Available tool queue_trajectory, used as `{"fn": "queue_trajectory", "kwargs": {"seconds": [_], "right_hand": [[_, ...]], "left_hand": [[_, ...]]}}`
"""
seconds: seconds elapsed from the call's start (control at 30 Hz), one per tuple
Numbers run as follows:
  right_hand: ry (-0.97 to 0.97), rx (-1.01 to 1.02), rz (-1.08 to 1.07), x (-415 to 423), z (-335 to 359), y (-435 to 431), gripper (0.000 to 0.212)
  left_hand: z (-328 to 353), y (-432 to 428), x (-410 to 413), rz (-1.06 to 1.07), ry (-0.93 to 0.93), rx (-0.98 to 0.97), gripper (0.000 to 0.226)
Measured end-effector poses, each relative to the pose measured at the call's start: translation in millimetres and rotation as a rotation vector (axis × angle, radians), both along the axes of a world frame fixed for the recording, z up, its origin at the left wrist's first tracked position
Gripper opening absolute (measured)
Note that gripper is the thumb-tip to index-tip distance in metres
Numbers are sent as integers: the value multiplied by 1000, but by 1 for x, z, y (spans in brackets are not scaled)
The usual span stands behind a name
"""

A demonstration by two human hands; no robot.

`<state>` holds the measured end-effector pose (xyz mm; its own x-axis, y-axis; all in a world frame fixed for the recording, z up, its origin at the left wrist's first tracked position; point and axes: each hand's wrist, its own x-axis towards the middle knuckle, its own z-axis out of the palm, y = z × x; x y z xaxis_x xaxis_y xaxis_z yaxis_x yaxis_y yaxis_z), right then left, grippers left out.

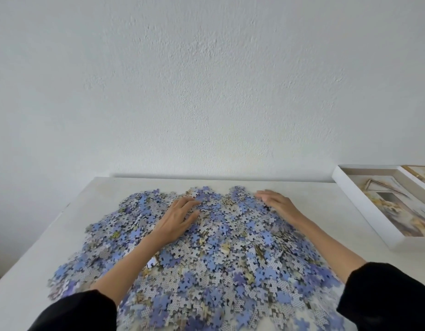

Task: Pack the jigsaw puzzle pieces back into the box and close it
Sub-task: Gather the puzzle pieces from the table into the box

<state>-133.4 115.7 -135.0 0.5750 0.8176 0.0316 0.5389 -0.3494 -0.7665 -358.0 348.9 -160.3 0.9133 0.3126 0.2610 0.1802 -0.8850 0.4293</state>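
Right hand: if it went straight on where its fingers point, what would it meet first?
The right hand would first push into the puzzle pieces at the pile's far edge; beyond them lies bare table, then probably the wall.

Box cut off at R edge; puzzle pile runs off bottom, L side blurred.

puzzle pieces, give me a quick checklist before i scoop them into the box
1. puzzle pieces heaped in one pile on the table: ok
2. left hand and right hand lie open on the pile, holding nothing: ok
3. box open: ok
4. box beside the pile: not ok, bare table lies between them
5. lid found: cannot tell, a second part at the right edge is cut off
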Motion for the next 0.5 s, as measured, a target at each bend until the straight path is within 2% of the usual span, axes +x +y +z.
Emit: {"fn": "queue_trajectory", "kwargs": {"seconds": [0.13, 0.2, 0.33, 0.5], "right_hand": [[-31, 21, 11, -8, 0, 1, 21], [-128, 62, -44, -16, 6, 9, 19], [-268, 65, 46, -46, 16, 41, 27], [-237, -34, 178, -75, 3, 70, 37]], "left_hand": [[7, -5, 0, -3, -25, -105, 87], [17, -5, -3, 13, -65, -207, 76], [39, 16, -25, 94, -201, -223, 32], [45, 69, -95, 320, -232, -237, 27]]}}
